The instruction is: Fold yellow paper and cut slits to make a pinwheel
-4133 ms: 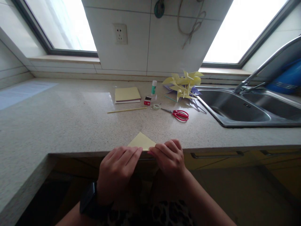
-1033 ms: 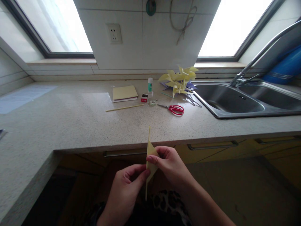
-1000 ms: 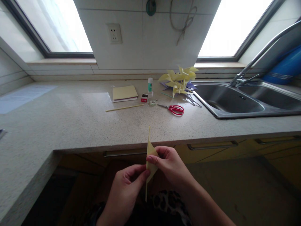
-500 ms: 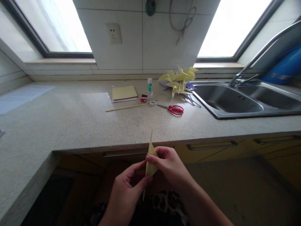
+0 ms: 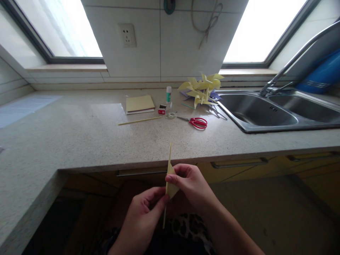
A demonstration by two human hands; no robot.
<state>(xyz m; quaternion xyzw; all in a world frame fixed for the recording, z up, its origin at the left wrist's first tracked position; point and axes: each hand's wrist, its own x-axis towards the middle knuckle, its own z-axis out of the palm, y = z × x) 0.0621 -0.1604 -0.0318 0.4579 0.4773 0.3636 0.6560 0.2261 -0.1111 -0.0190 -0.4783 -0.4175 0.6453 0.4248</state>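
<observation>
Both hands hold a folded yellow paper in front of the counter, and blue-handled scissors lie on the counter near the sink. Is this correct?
Not quite: the head view shows the scissors have red handles, not blue. The rest holds: the left hand and right hand hold the folded yellow paper in front of the speckled stone counter, near the steel sink.

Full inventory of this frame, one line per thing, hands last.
folded paper: 1, pale yellow, pinched between both hands below the counter edge
counter: 1, speckled beige
paper pad: 1, yellow, back of counter
stick: 1, yellow, lying in front of the pad
glue stick: 1, white with green, upright
small box: 1, red, beside the glue stick
tape roll: 1, clear
scissors: 1, red-handled
paper pinwheels: a pile, yellow, left of the sink
sink: 1, steel, double
tap: 1, steel
wall socket: 1, white
left hand: 1, on paper
right hand: 1, on paper
</observation>
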